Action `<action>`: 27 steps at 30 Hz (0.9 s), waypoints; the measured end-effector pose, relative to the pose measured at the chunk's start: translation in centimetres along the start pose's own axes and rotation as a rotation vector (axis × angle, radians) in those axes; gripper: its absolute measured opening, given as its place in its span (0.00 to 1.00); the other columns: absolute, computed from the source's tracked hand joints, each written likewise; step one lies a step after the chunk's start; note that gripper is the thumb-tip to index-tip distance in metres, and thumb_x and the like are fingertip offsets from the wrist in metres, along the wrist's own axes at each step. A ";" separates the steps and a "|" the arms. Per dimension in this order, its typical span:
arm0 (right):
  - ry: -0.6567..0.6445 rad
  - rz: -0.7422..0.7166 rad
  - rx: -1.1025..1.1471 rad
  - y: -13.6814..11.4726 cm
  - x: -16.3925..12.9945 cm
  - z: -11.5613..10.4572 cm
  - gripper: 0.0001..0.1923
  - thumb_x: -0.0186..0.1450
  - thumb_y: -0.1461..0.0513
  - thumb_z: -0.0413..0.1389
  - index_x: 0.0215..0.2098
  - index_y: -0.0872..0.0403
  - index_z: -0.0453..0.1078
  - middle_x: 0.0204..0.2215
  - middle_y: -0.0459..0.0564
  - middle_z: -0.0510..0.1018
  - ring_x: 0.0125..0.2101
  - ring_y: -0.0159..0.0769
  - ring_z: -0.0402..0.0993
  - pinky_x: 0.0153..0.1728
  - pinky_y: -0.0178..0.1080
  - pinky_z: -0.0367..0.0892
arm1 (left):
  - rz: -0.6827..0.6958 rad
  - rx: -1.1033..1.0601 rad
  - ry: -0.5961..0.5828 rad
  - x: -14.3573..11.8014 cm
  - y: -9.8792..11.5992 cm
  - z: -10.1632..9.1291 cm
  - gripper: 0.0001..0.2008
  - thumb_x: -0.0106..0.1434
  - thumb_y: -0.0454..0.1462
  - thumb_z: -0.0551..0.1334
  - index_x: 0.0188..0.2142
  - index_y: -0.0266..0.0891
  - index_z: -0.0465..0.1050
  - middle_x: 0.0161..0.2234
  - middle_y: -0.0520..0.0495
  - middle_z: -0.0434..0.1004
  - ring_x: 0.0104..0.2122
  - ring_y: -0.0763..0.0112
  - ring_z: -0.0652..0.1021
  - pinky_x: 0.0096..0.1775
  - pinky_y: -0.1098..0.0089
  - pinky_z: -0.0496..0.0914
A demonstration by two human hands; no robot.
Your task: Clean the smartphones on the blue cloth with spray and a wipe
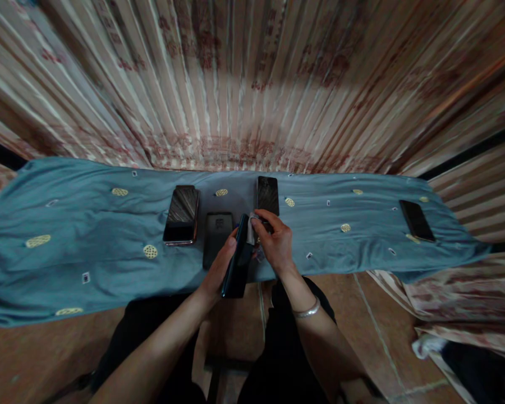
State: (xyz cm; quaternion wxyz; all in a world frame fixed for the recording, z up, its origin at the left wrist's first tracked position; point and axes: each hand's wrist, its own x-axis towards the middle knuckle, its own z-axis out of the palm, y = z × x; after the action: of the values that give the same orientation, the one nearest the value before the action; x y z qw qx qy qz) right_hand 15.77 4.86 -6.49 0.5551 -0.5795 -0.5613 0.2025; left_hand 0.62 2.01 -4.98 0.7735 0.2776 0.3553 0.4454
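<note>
- Beige curtain (252, 106) with reddish print hangs in folds behind the table
- Blue-green tablecloth (320, 247) with yellow patterns lies a little wrinkled
- Left hand (219, 266) is closed around a dark phone (234, 255), which stands tilted on its edge above the near side of the tablecloth
- Right hand (275, 241) pinches a small pale cloth (251, 230) just beside the upper part of this phone
- Other dark devices lie around: left phone (180, 216), flat black case-like thing (212, 241), middle phone (268, 192), far right phone (416, 220)
- Silver bracelet (307, 309) circles the right wrist
</note>
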 end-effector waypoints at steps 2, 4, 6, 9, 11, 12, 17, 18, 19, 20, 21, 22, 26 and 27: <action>0.000 -0.052 -0.023 -0.4 -0.1 0.1 0.12 0.69 0.56 0.60 0.46 0.50 0.81 0.45 0.52 0.86 0.47 0.41 0.83 0.51 0.44 0.78 | -0.001 -0.010 -0.011 0.3 -0.2 0.0 0.36 0.57 0.60 0.70 0.56 0.40 0.79 0.54 0.40 0.82 0.59 0.46 0.78 0.61 0.50 0.73; -0.024 -0.134 -0.055 -0.8 -0.4 0.2 0.11 0.71 0.58 0.57 0.46 0.49 0.81 0.47 0.52 0.86 0.50 0.42 0.82 0.55 0.46 0.77 | 0.020 -0.002 0.014 0.5 -0.4 0.1 0.34 0.57 0.60 0.70 0.54 0.39 0.80 0.54 0.41 0.83 0.62 0.47 0.75 0.64 0.51 0.69; -0.061 -0.206 -0.081 -1.3 -0.8 0.4 0.12 0.72 0.59 0.55 0.48 0.49 0.80 0.49 0.54 0.85 0.52 0.42 0.81 0.58 0.47 0.75 | 0.058 0.013 0.061 0.6 -0.4 0.1 0.32 0.58 0.59 0.70 0.52 0.39 0.81 0.55 0.42 0.83 0.66 0.49 0.71 0.68 0.55 0.64; -0.117 -0.287 -0.093 -2.1 -1.6 0.8 0.14 0.74 0.61 0.53 0.52 0.50 0.79 0.51 0.55 0.84 0.52 0.42 0.81 0.57 0.48 0.75 | 0.062 0.041 0.160 0.6 -0.3 -0.1 0.31 0.56 0.60 0.71 0.49 0.40 0.83 0.55 0.44 0.83 0.68 0.52 0.69 0.71 0.58 0.57; -0.151 -0.321 -0.092 -2.6 -2.1 0.9 0.15 0.74 0.62 0.52 0.53 0.49 0.79 0.51 0.55 0.84 0.51 0.41 0.81 0.57 0.47 0.76 | 0.044 0.057 0.209 0.5 -0.1 -0.3 0.29 0.56 0.60 0.71 0.47 0.41 0.83 0.54 0.45 0.83 0.68 0.52 0.69 0.71 0.58 0.57; -0.164 -0.336 -0.089 -2.7 -2.3 0.9 0.15 0.75 0.62 0.52 0.53 0.49 0.79 0.51 0.54 0.84 0.51 0.41 0.81 0.56 0.46 0.76 | 0.044 0.065 0.221 0.5 0.0 -0.4 0.28 0.57 0.60 0.71 0.46 0.42 0.83 0.53 0.45 0.84 0.68 0.53 0.69 0.71 0.58 0.58; -0.210 -0.396 -0.054 -3.3 -3.1 0.8 0.16 0.75 0.63 0.52 0.56 0.48 0.78 0.51 0.54 0.84 0.51 0.39 0.81 0.54 0.44 0.77 | 0.106 0.060 0.219 0.8 0.3 -0.7 0.25 0.60 0.57 0.69 0.47 0.42 0.82 0.50 0.48 0.85 0.67 0.57 0.70 0.69 0.63 0.62; -0.221 -0.398 -0.046 -3.3 -3.3 0.8 0.17 0.75 0.63 0.52 0.56 0.48 0.78 0.51 0.54 0.84 0.51 0.39 0.81 0.55 0.44 0.76 | 0.107 0.044 0.211 0.9 0.4 -0.8 0.26 0.60 0.58 0.69 0.47 0.42 0.82 0.50 0.48 0.84 0.66 0.57 0.71 0.68 0.63 0.63; -0.233 -0.396 -0.040 -3.4 -3.5 0.8 0.17 0.75 0.64 0.52 0.56 0.48 0.78 0.51 0.53 0.84 0.51 0.39 0.81 0.55 0.44 0.76 | 0.104 0.026 0.198 1.1 0.5 -0.9 0.27 0.60 0.58 0.69 0.48 0.41 0.81 0.50 0.47 0.84 0.65 0.57 0.72 0.66 0.63 0.65; -0.242 -0.395 -0.038 -3.5 -3.6 0.8 0.17 0.74 0.64 0.52 0.56 0.47 0.77 0.51 0.53 0.84 0.51 0.39 0.81 0.55 0.45 0.76 | 0.099 0.008 0.183 1.2 0.6 -0.9 0.28 0.59 0.58 0.70 0.48 0.40 0.81 0.49 0.46 0.84 0.63 0.57 0.74 0.65 0.63 0.67; -0.246 -0.398 -0.035 -3.6 -3.9 0.9 0.17 0.74 0.64 0.52 0.56 0.47 0.77 0.51 0.52 0.84 0.51 0.39 0.82 0.55 0.45 0.76 | 0.094 -0.011 0.167 1.3 0.7 -1.0 0.29 0.59 0.59 0.70 0.49 0.39 0.81 0.49 0.45 0.84 0.62 0.57 0.75 0.63 0.63 0.69; -0.246 -0.408 -0.032 -3.8 -4.1 0.9 0.17 0.74 0.64 0.53 0.56 0.47 0.77 0.50 0.52 0.84 0.51 0.39 0.82 0.55 0.45 0.76 | 0.087 -0.035 0.154 1.4 0.8 -1.1 0.31 0.59 0.59 0.70 0.50 0.38 0.80 0.48 0.44 0.84 0.60 0.57 0.77 0.61 0.63 0.71; -0.226 -0.478 -0.021 -4.5 -4.8 1.2 0.15 0.74 0.65 0.53 0.55 0.50 0.77 0.48 0.53 0.85 0.49 0.38 0.83 0.52 0.43 0.78 | 0.047 -0.133 0.146 1.5 1.4 -1.2 0.31 0.61 0.56 0.69 0.54 0.38 0.77 0.46 0.44 0.85 0.52 0.59 0.82 0.55 0.65 0.75; -0.228 -0.488 -0.017 -4.7 -5.0 1.3 0.15 0.74 0.65 0.54 0.54 0.50 0.77 0.48 0.53 0.85 0.48 0.38 0.83 0.52 0.43 0.78 | 0.037 -0.146 0.148 1.4 1.6 -1.2 0.30 0.62 0.56 0.69 0.54 0.38 0.77 0.45 0.44 0.85 0.51 0.59 0.83 0.54 0.65 0.75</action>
State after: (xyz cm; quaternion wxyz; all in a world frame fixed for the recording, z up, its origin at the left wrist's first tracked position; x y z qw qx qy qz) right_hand 11.24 -0.14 -4.69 0.5158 -0.4050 -0.7450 0.1220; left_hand -0.62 4.11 -4.94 0.7549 0.1931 0.3729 0.5037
